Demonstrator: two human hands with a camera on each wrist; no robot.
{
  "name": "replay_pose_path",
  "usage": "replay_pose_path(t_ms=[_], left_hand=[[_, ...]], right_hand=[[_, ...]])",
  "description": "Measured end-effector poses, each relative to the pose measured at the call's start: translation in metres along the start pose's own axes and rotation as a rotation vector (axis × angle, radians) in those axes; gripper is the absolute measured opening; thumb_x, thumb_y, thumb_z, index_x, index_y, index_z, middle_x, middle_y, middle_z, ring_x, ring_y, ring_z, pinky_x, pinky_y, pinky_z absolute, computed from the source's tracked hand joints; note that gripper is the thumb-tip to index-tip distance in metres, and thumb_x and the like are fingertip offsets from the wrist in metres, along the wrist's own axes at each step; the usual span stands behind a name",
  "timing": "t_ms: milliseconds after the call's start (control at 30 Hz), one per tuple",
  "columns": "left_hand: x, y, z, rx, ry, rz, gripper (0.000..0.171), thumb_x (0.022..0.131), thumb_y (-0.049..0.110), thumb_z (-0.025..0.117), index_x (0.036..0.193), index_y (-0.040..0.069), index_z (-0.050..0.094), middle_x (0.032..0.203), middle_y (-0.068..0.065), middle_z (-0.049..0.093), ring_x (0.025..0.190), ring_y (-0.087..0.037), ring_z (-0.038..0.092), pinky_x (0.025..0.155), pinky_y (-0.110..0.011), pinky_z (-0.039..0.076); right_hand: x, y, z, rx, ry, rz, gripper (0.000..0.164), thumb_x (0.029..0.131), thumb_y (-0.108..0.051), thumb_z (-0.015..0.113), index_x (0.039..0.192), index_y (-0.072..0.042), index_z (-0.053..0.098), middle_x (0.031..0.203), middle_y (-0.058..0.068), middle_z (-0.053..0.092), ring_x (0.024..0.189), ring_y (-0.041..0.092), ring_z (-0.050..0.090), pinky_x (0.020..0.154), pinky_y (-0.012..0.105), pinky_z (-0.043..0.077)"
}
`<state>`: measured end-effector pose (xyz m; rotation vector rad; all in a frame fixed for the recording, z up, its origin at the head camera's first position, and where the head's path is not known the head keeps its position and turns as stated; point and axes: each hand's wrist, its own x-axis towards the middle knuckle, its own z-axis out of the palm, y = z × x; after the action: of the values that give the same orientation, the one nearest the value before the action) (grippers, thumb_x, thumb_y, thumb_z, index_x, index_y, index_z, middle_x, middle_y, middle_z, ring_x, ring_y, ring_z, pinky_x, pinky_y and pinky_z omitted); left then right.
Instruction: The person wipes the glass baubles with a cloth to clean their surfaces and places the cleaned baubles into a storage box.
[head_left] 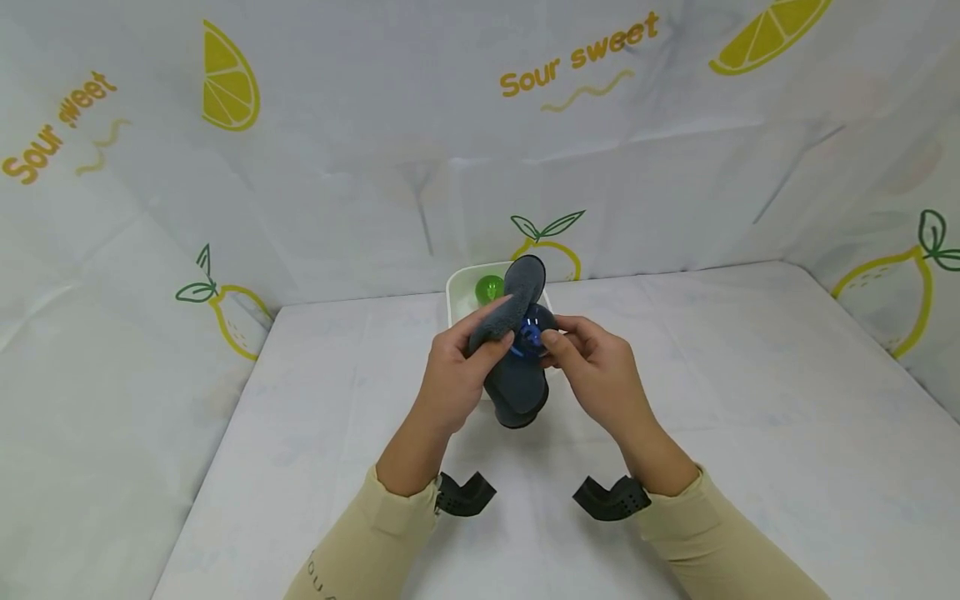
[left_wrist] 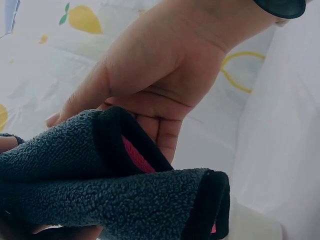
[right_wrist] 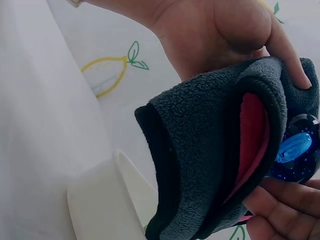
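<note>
My left hand [head_left: 450,367] grips a folded dark grey fleecy cloth [head_left: 525,279], its thumb lying over the fold. Black edging borders the cloth [right_wrist: 195,120], and a pink-red inner side shows in its opening. Between thumb and fingers, my right hand [head_left: 603,375] pinches a clear blue ball [head_left: 536,327] against the cloth. A bright blue piece shows in the ball [right_wrist: 300,150] in the right wrist view. From the left wrist, the cloth [left_wrist: 115,200] fills the lower part and my right hand [left_wrist: 155,65] is above it; the ball cannot be made out there.
Behind the hands stands a white container [head_left: 454,287] with a green ball [head_left: 490,289] in it, partly hidden by the cloth. A white cover lies over the table [head_left: 750,417]. Lemon prints mark the white backdrop [head_left: 337,125].
</note>
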<state>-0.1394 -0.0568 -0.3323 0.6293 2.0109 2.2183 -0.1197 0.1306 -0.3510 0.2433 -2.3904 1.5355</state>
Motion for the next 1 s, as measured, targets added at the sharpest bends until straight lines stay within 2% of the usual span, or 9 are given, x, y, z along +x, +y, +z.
replay_pose_path(t_ms=[133,300,567,833,1000], left_hand=[[0.0,-0.0004,0.0003,0.011,0.005,0.001,0.041,0.098,0.009,0.058,0.139,0.011,0.057,0.145,-0.009,0.052,0.134,-0.025,0.05,0.106,-0.05,0.044],[0.0001,-0.0008,0.0008,0.018,0.011,0.005,0.04,0.099,0.011,0.057,0.14,0.011,0.056,0.144,-0.009,0.053,0.132,-0.024,0.052,0.105,-0.047,0.045],[-0.0001,-0.0007,0.0012,0.045,0.041,0.019,0.039,0.101,0.013,0.056,0.139,0.009,0.057,0.142,-0.01,0.056,0.131,-0.025,0.054,0.106,-0.047,0.045],[0.0016,-0.0011,0.0012,0.045,0.069,-0.013,0.039,0.101,0.016,0.056,0.139,0.01,0.056,0.145,-0.008,0.053,0.132,-0.026,0.052,0.105,-0.05,0.045],[0.002,-0.0031,0.0012,0.028,0.063,-0.021,0.04,0.102,0.017,0.055,0.141,0.01,0.054,0.145,-0.009,0.052,0.132,-0.026,0.052,0.105,-0.048,0.045]], right_hand=[[0.0003,-0.0006,-0.0023,-0.002,-0.015,-0.01,0.038,0.096,-0.029,0.065,0.125,-0.004,0.064,0.089,0.009,0.075,0.079,0.013,0.073,0.065,0.024,0.054],[0.0011,0.0002,-0.0042,-0.007,-0.011,-0.055,0.042,0.088,-0.022,0.076,0.124,-0.004,0.065,0.087,0.009,0.075,0.075,0.008,0.07,0.063,0.022,0.053],[-0.0006,-0.001,-0.0022,0.02,-0.019,-0.055,0.055,0.078,-0.023,0.085,0.128,-0.012,0.064,0.097,0.006,0.075,0.084,0.013,0.07,0.073,0.024,0.058],[0.0003,0.0003,0.0013,-0.031,0.013,-0.235,0.062,0.073,-0.011,0.087,0.131,-0.011,0.063,0.12,0.002,0.07,0.101,0.013,0.067,0.082,0.028,0.056],[0.0009,0.0008,0.0016,-0.075,0.026,-0.307,0.062,0.071,-0.002,0.087,0.129,-0.009,0.064,0.126,0.004,0.067,0.109,0.016,0.065,0.085,0.031,0.056]])
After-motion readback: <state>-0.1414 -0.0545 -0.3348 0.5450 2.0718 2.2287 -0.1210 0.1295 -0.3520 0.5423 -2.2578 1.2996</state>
